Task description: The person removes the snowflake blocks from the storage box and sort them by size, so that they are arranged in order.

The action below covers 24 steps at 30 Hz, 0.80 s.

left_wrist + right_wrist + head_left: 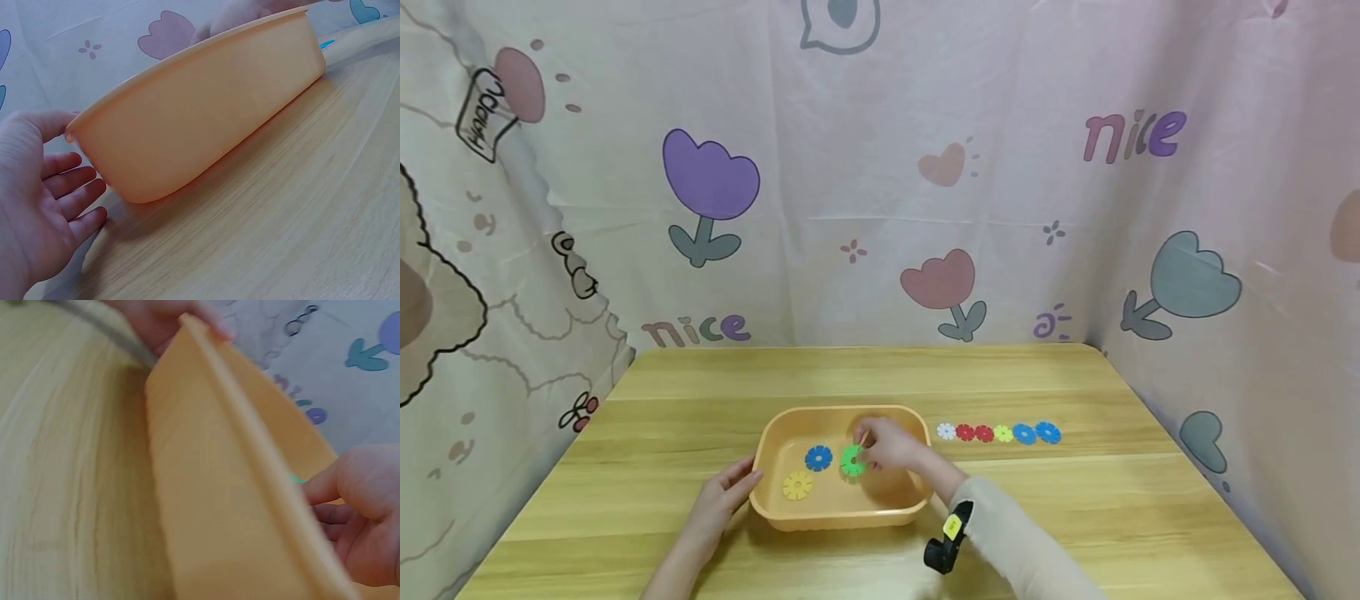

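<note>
A shallow orange plastic basin stands on the table. My left hand holds its left end, one digit over the rim and the other fingers against the outer wall, as the left wrist view shows. My right hand reaches inside and pinches a green notched plastic disc, which looks tilted up; a thin yellowish sliver by the fingertips is too small to identify. A blue notched disc and a yellow notched disc lie on the basin floor. The right forearm crosses the basin's right rim and hides that corner.
Right of the basin, a row of notched discs lies on the wooden table: a white disc, two red ones, a yellow-green disc and two blue ones. A printed curtain hangs behind and at both sides.
</note>
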Each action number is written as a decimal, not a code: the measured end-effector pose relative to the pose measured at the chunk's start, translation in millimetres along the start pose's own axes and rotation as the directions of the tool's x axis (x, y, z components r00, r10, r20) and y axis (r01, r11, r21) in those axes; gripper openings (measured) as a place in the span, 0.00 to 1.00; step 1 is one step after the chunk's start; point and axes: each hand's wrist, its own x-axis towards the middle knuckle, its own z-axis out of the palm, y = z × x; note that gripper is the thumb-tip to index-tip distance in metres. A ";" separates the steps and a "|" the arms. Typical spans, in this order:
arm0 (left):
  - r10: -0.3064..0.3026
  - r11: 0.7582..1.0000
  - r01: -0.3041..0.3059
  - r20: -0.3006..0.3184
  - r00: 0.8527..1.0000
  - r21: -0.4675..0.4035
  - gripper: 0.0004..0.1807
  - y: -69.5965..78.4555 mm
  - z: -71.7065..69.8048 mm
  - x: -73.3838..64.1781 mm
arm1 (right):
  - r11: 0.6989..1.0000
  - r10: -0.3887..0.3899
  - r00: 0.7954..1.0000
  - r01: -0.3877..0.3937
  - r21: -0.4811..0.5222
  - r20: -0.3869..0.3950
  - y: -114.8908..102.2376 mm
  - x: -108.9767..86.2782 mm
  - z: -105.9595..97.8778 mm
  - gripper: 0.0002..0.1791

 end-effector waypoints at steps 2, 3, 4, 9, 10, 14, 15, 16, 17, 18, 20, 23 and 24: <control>-0.001 1.000 0.001 -0.006 1.000 -0.002 0.30 -0.4 -0.7 0.3 | 0.999 -0.002 1.000 0.002 0.045 0.005 -1.4 -1.1 -5.6 0.07; -0.002 1.000 0.002 -0.008 1.000 -0.003 0.30 -0.7 -1.2 0.6 | 0.998 -0.002 1.000 0.002 0.071 0.003 -2.1 -2.0 -8.6 0.07; 0.003 1.000 -0.003 -0.006 1.000 -0.001 0.30 -1.0 -1.6 0.8 | 0.995 -0.003 1.000 0.003 0.095 0.000 -3.0 -3.2 -11.9 0.07; -0.001 1.000 0.001 0.004 1.000 -0.005 0.29 0.2 -1.1 -0.1 | 0.978 0.005 1.000 -0.002 0.207 -0.015 -4.0 -12.2 -32.3 0.09; 0.002 1.000 -0.002 0.007 1.000 -0.005 0.29 0.5 -0.9 -0.6 | 0.974 0.004 1.000 0.000 0.225 -0.020 -3.5 -14.2 -37.0 0.10; 0.000 1.000 0.000 -0.001 1.000 -0.001 0.29 -1.3 -0.5 0.0 | 0.952 0.014 0.999 0.001 0.305 -0.047 0.2 -21.3 -55.1 0.13; -0.005 1.000 0.005 -0.004 1.000 -0.001 0.29 -1.6 -0.5 0.2 | 0.949 0.019 0.998 0.001 0.317 -0.059 1.9 -23.2 -59.7 0.13; -0.004 1.000 0.004 -0.005 1.000 0.002 0.30 -2.2 -0.6 0.5 | 0.944 0.028 0.997 -0.003 0.329 -0.073 4.5 -25.1 -64.0 0.14; -0.007 1.000 0.007 -0.009 1.000 0.003 0.30 -2.8 -0.6 1.0 | 0.940 0.038 0.996 -0.007 0.341 -0.085 7.3 -26.9 -68.3 0.15; -0.009 1.000 0.009 -0.011 1.000 0.004 0.30 -3.1 -0.6 1.3 | 0.936 0.048 0.994 -0.009 0.353 -0.102 10.6 -28.8 -72.7 0.15; -0.002 1.000 0.002 -0.012 1.000 0.006 0.30 -3.7 -0.5 1.5 | 0.930 0.071 0.988 -0.016 0.367 -0.136 17.0 -33.8 -81.8 0.15; 0.005 1.000 -0.005 -0.013 1.000 0.015 0.30 -4.3 -0.5 1.6 | 0.926 0.121 0.974 -0.042 0.375 -0.190 26.7 -43.6 -95.4 0.15; 0.007 1.000 -0.007 -0.014 1.000 0.018 0.30 -4.4 -0.6 1.5 | 0.925 0.138 0.969 -0.051 0.378 -0.206 30.3 -47.3 -99.8 0.15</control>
